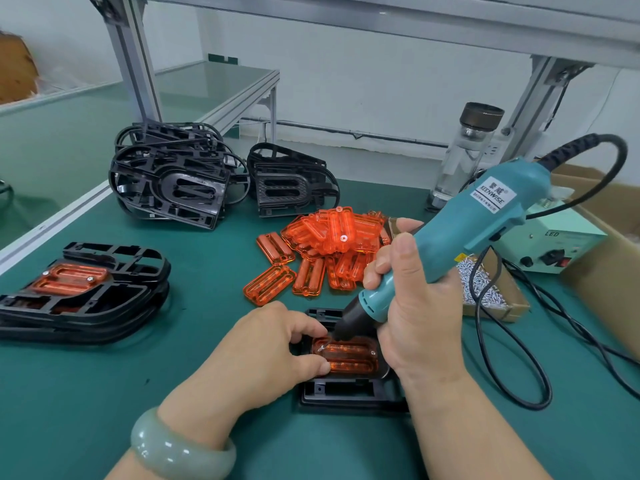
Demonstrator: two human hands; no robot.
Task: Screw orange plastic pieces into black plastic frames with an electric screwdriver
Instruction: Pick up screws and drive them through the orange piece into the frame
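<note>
Jade-green bangle (180, 448) on the left wrist sits closest to the lens. Just past it, the left hand (273, 344) has its fingers curled, thumb and forefinger pinching the left end of an orange piece (349, 356). That piece is seated in a black frame (346, 393) lying flat on the green counter (104, 393), front and middle. One screw (320, 348) sits tilted at the piece's left end.

The right hand (412, 306) is wrapped round the teal electric screwdriver (485, 216), which leans over with its dark nose down at the piece's upper left, near that tilted screw. Can't tell if the bit is actually touching it. This hand also blocks the right side of the frame. The tool's black cord (606, 136) arcs off its back end, and more cable loops on the counter to the right.

Tucked behind the right hand is a cardboard tray of silver screws (485, 289), partly hidden, then a pale power box (561, 244) with a red switch.

Mid-counter there's a pile of orange pieces (332, 247). Off to the left is a finished stack (86, 292), orange bit on top. Further back are two heaps of bare black frames (173, 181), and a glass bottle (464, 157) stands at the back right.
</note>
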